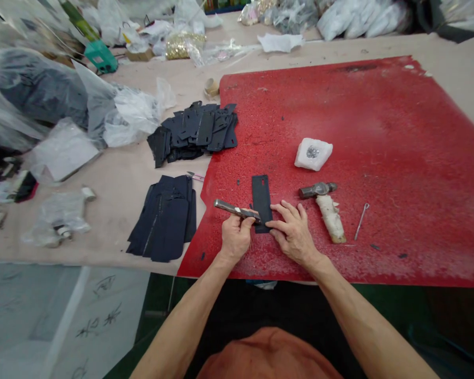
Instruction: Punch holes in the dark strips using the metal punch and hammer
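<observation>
2 hands (295,234) — metal tool (228,207), black strip (260,195)

Place: a workshop, apparently for handwork in sheet material
Worktop (110,210): broad and pale, partly covered by a scuffed red mat (398,121)
Tools: a hammer (331,215) with a wrapped handle, a thin metal rod (361,221) near it
Handwork: a metal tool (237,209) held at a dark strip (260,195)
Stock: heaped dark cut pieces (197,129), stacked dark panels (166,221)
Edges: filled plastic bags (35,84) crowding left and far sides

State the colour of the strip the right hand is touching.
The strip is near-black, shown best in the head view.
</observation>
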`<state>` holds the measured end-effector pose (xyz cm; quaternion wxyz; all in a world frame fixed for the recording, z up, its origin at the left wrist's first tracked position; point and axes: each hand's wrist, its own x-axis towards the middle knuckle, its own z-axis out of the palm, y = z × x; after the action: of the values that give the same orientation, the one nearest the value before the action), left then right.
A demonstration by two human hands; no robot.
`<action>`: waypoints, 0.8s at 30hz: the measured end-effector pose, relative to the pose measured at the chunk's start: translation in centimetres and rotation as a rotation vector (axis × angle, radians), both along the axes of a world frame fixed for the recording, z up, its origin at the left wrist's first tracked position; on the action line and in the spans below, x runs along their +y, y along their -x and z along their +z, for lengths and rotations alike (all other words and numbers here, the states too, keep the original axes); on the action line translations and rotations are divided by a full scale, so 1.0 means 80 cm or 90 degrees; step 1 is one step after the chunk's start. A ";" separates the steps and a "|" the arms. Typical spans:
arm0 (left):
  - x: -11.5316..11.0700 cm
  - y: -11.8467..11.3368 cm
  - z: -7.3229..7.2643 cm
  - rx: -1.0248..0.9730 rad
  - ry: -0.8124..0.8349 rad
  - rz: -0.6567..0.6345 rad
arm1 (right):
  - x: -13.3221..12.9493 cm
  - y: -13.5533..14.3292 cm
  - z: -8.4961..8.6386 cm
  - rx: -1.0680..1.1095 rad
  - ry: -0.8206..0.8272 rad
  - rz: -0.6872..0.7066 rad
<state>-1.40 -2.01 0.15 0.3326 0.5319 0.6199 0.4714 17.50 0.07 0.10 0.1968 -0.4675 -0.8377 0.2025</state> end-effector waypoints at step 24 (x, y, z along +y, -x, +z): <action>0.009 -0.009 0.020 -0.034 0.020 -0.121 | -0.003 -0.001 -0.009 0.080 -0.035 -0.023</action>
<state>-0.71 -1.31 1.78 0.4010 0.5703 0.5646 0.4418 17.56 -0.14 -0.64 0.2655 -0.4636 -0.8202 0.2046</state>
